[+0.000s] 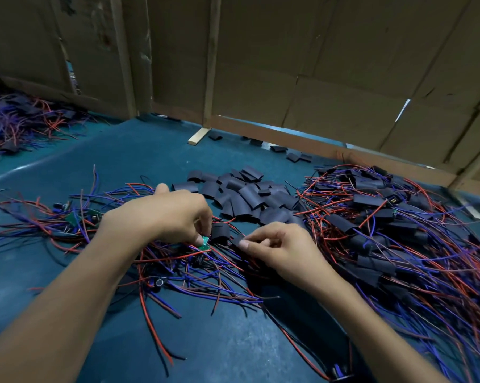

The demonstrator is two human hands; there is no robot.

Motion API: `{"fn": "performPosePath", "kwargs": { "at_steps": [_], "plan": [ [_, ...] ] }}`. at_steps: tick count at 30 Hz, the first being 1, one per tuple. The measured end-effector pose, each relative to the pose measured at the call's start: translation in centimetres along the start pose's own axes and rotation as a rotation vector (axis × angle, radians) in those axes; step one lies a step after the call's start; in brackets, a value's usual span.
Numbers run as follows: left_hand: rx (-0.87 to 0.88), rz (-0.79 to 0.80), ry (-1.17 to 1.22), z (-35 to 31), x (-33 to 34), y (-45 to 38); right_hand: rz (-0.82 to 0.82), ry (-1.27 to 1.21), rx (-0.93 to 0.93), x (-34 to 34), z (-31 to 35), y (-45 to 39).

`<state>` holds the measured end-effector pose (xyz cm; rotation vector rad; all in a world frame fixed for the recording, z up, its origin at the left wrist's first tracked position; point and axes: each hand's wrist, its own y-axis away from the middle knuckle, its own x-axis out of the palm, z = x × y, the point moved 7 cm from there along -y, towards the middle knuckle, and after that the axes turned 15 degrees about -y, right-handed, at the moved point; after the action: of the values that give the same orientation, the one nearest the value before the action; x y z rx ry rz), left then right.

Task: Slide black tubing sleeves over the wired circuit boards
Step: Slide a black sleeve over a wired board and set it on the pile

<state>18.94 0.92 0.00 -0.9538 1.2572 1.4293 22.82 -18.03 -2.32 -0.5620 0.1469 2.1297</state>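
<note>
Teal table [233,341]: wired boards [178,261], black sleeves [247,194], perhaps loose.

Left hand [164,217]: fingers pinch a small green circuit board [204,241] above the loose wires [178,261].
Right hand [280,244]: fingers pinch a black sleeve [238,240], just beside the board.
Sleeve pile [244,194]: behind both hands on the teal desk [233,346].
Sleeved boards [385,230]: heaped right.

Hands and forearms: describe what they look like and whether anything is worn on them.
Both the left hand and the right hand are bare: no gloves, rings, watch or wristband visible. Both forearms are uncovered as far as the frame edge, with no sleeve in view. Fingernails are short and unpainted.
</note>
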Motion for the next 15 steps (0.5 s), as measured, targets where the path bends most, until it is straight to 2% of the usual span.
{"fn": "performPosePath", "kwargs": {
  "at_steps": [3,6,9,12,15],
  "plan": [
    [0.019,-0.01,-0.031,-0.6,-0.8,-0.4,0.036,0.238,-0.103,0.6,0.8,0.1],
    [0.068,0.018,-0.118,-1.8,-1.9,-1.0,0.002,0.303,-0.113,0.7,1.1,0.2],
    [0.135,-0.029,-0.253,-3.0,-2.7,-2.0,-0.026,0.363,-0.094,0.7,1.2,0.3],
    [0.13,-0.068,-0.295,-3.3,-2.5,-2.7,-0.062,0.336,-0.104,0.4,1.7,0.3],
    [0.062,0.036,-0.247,-3.0,-1.9,-3.5,-0.167,0.188,-0.122,-1.8,2.7,0.1]
  ]
}}
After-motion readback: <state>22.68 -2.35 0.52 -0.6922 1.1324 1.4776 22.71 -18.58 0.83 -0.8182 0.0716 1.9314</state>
